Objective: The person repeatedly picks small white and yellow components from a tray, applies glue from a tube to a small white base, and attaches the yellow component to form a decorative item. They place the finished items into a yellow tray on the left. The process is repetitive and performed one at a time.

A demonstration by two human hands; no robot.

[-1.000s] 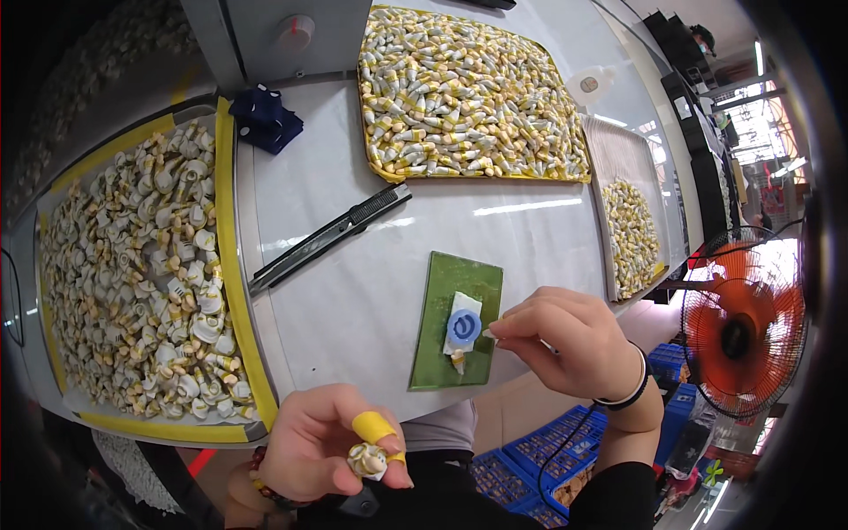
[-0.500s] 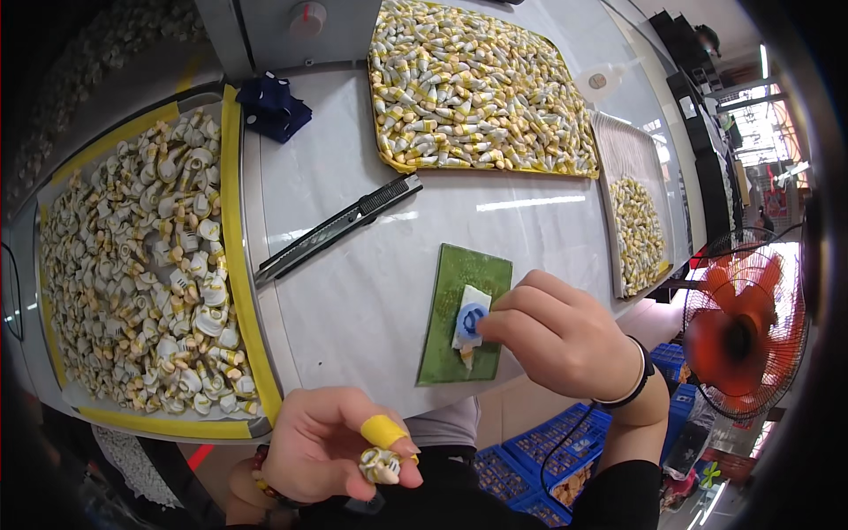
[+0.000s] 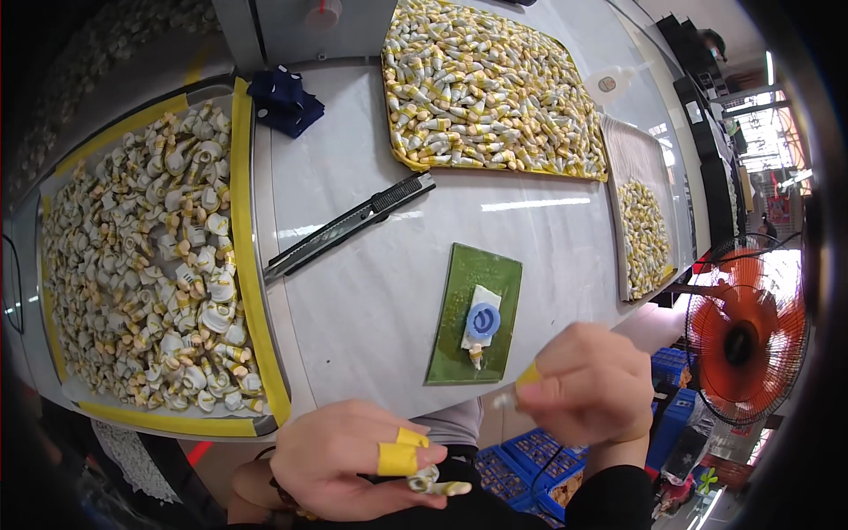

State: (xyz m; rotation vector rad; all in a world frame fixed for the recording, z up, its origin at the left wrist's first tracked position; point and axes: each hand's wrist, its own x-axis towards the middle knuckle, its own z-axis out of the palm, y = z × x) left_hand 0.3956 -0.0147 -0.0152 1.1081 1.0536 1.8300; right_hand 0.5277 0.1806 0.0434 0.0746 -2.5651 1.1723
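Note:
My left hand (image 3: pixel 340 459), with yellow tape round two fingers, pinches a small white, yellow and peach figurine piece (image 3: pixel 426 481) between thumb and fingers. To the right, my right hand (image 3: pixel 590 387) is closed just past the near edge of a green plate (image 3: pixel 453 344); a small whitish bit (image 3: pixel 504 400), blurred, shows at its fingertips. On the plate lies a white pad (image 3: pixel 481 295) with a round blue mould-like piece (image 3: pixel 482 321) on it. A small pale and yellow piece (image 3: pixel 477 359) sticks out at the pad's near end.
At left stands a yellow-taped tray (image 3: pixel 253 353) of white pieces. A large tray (image 3: pixel 495 165) of small cone-shaped pieces is at the back, a smaller tray (image 3: pixel 616 168) to its right. A utility knife (image 3: pixel 353 221) and dark blue cloth (image 3: pixel 287 106) lie between. A fan (image 3: pixel 742 340) stands right.
My right hand has left the blue piece and moved right and nearer, leaving that piece uncovered. My left hand has turned and shifted right with its figurine piece.

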